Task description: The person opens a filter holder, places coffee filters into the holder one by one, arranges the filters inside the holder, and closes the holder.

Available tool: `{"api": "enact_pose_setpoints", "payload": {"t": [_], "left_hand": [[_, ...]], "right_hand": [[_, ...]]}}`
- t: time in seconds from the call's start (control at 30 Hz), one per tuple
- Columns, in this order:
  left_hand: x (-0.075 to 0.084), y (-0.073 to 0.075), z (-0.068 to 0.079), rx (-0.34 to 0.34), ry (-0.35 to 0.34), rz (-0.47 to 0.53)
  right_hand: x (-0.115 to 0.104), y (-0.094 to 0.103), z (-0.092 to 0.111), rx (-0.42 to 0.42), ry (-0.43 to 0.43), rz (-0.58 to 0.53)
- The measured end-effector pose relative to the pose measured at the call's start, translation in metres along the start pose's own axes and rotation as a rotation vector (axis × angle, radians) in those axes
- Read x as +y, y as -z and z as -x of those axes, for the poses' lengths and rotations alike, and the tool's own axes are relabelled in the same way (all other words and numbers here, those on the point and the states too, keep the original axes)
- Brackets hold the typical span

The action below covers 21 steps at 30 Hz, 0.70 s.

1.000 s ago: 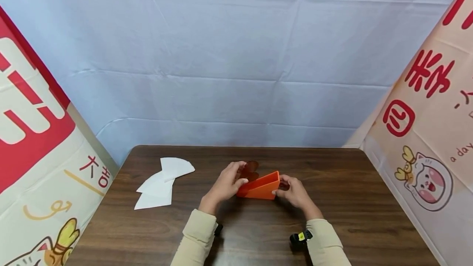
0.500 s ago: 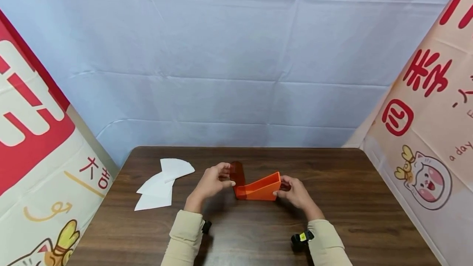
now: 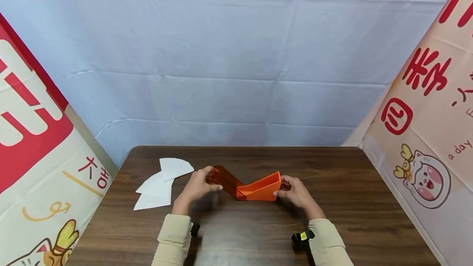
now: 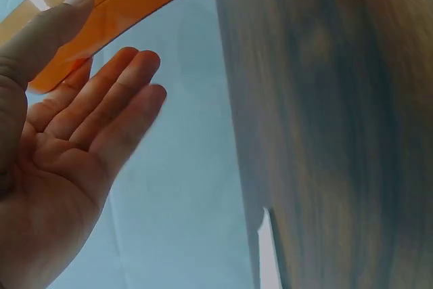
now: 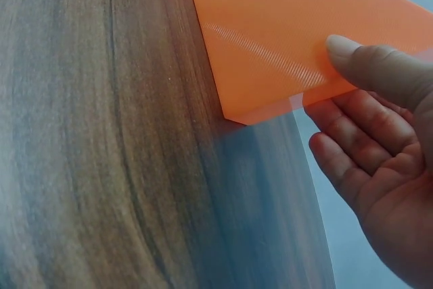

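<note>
A wedge-shaped orange case [image 3: 260, 191] sits on the table, its top gaping. Joined to its left end is a see-through amber lid [image 3: 226, 180], swung out leftward and tilted up. My left hand [image 3: 199, 184] holds the lid's free end; in the left wrist view the thumb lies across the amber plastic [image 4: 145, 1], with fingers behind it. At the case's tall right end, my right hand [image 3: 294, 191] pinches the wall between thumb and fingers, which the right wrist view shows close up on the ribbed orange side [image 5: 284, 38]. The inside of the case is partly hidden.
Several white fan-shaped papers, like coffee filters [image 3: 157, 188], overlap on the left of the wooden table [image 3: 351, 200]. A pale cloth [image 3: 221, 52] hangs behind the table's far edge, and printed cloths [image 3: 417, 134] flank both sides.
My left hand has moved left and swung the amber lid outward, away from the case, so its top lies uncovered. My right hand and the case stay nearly in place.
</note>
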<state>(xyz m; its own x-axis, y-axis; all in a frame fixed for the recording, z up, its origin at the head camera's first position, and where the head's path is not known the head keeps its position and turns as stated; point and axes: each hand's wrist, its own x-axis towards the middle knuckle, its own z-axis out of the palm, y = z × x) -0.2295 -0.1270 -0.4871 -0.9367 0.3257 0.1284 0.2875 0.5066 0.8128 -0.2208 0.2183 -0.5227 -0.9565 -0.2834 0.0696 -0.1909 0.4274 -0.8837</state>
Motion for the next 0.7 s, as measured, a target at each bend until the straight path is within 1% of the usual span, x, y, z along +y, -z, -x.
{"api": "enact_pose_setpoints", "payload": {"t": [0.1, 0.23, 0.27, 0.37, 0.47, 0.5, 0.6, 0.7], "left_hand": [[-0.007, 0.002, 0.004, 0.003, 0.005, -0.016], [-0.015, 0.004, 0.007, 0.004, 0.012, -0.018], [-0.016, 0.004, 0.008, 0.004, 0.014, -0.014], [-0.018, 0.004, 0.009, 0.0, 0.01, 0.002], [-0.018, 0.004, 0.009, 0.0, -0.003, 0.013], [-0.018, 0.004, 0.009, 0.001, -0.005, 0.015], [-0.018, 0.004, 0.009, -0.001, 0.0, 0.015], [-0.015, 0.006, 0.01, -0.001, 0.018, -0.004]], "right_hand": [[-0.001, 0.0, 0.0, -0.001, -0.008, -0.015], [0.001, -0.001, 0.002, -0.002, 0.037, -0.03], [0.001, -0.001, 0.002, -0.002, 0.065, -0.029], [0.002, -0.001, 0.003, 0.0, 0.09, -0.039], [0.001, -0.001, 0.003, -0.003, 0.065, -0.045], [0.0, 0.0, 0.003, -0.005, 0.043, -0.048], [-0.002, 0.0, 0.003, -0.009, 0.015, -0.045], [-0.002, 0.0, 0.002, -0.014, 0.023, -0.041]]}}
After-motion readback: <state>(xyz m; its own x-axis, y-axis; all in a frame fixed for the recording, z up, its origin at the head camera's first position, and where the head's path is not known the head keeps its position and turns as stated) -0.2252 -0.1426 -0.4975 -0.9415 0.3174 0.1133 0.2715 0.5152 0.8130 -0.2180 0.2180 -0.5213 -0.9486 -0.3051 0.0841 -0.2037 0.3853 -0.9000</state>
